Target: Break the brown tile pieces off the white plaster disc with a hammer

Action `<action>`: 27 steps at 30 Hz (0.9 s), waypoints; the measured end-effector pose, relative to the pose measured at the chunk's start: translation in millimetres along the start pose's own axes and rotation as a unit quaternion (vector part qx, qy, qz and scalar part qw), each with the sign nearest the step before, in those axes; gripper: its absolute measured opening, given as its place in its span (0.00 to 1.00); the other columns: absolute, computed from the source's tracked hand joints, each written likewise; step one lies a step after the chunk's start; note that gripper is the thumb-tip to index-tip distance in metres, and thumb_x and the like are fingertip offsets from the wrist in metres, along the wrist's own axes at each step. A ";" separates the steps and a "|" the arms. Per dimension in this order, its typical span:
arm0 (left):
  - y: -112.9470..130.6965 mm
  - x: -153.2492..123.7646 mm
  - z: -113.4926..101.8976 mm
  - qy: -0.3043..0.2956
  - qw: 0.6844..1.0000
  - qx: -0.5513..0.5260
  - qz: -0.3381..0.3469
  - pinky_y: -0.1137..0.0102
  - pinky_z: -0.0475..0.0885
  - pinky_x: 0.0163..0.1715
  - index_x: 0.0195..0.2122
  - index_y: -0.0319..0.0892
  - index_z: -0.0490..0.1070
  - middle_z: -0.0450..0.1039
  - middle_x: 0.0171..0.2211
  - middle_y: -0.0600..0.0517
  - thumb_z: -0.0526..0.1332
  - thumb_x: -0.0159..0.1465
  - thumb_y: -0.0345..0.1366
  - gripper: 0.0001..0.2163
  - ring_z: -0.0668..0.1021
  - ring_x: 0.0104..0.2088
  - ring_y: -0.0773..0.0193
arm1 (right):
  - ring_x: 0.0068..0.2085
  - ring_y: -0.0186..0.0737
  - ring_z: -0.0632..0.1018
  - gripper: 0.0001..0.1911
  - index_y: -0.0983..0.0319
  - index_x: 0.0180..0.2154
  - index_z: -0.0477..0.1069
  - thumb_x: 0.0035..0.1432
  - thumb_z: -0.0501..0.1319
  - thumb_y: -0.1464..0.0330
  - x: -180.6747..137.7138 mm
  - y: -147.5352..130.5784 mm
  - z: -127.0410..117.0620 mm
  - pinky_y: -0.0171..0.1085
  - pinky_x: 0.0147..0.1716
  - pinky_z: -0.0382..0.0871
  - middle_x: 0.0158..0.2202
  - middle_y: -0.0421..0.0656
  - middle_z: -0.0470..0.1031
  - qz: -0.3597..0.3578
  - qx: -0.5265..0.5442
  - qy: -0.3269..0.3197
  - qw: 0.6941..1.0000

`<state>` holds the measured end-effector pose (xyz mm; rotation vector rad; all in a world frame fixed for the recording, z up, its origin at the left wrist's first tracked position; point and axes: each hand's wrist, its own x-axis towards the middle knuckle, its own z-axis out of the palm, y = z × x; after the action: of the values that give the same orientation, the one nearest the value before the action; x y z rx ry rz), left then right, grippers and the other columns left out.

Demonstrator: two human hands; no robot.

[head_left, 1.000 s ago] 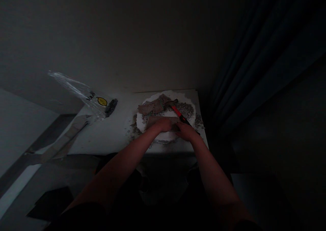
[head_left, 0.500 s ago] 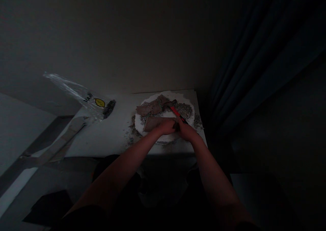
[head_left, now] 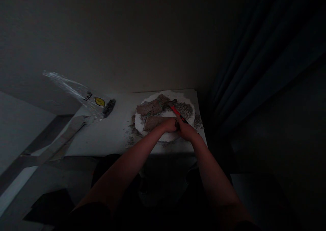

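Compared with one second ago, your left hand (head_left: 170, 125) has shifted right along the flat brown piece, closing up on your right hand (head_left: 187, 131); against half a second ago, little differs.

Your table (head_left: 104, 134) is the largest surface in use, pale, with loose grit scattered about the mat. On its right part lies a round white mat (head_left: 184, 98) with a scalloped edge, and both your hands are over it. Well apart to the left stands one container: a clear plastic bag (head_left: 88, 95), printed with a yellow oval, its tall thin top slanting up and leftward. Dark material (head_left: 109, 108) is gathered at its lower right; what it is cannot be made out.

Your flat brown piece (head_left: 152, 122) lies on the near half of the mat, its long axis running left to right. It extends leftward from your grip; your left hand is the nearer and covers its right end. Beyond it lie torn brown scraps (head_left: 150, 108) and, to the right, a heap of grey crumbs (head_left: 187, 110).

Your red-and-black tool (head_left: 175, 111) slants from the scraps down to your right hand, where the hand covers part of it. You have both hands together, fingers curled, a small dark bit (head_left: 177, 124) between them. Whether either hand pinches this bit, the piece or the tool cannot be told in this light.
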<state>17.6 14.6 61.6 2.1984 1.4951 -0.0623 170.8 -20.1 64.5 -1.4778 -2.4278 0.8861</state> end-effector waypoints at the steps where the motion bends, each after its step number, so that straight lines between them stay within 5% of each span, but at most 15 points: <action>1: 1.4 -0.5 -1.5 -0.002 1.000 -0.008 0.004 0.71 0.72 0.39 0.40 0.40 0.79 0.81 0.39 0.47 0.61 0.56 0.34 0.12 0.80 0.36 0.59 | 0.46 0.50 0.79 0.48 0.62 0.71 0.29 0.58 0.56 0.72 0.1 0.0 -0.1 0.39 0.41 0.67 0.53 0.56 0.75 0.000 -0.001 0.001 1.000; 27: 1.5 15.6 -8.4 -0.069 0.995 -0.037 0.063 0.69 0.72 0.46 0.47 0.40 0.78 0.79 0.48 0.47 0.63 0.56 0.31 0.17 0.80 0.44 0.57 | 0.48 0.51 0.79 0.48 0.62 0.71 0.32 0.58 0.58 0.72 3.4 1.3 2.9 0.40 0.43 0.67 0.57 0.57 0.72 -0.003 -0.018 0.003 1.000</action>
<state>23.2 31.1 64.9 2.1769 1.2611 -0.1133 168.8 -18.0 60.9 -1.4828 -2.4540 0.8408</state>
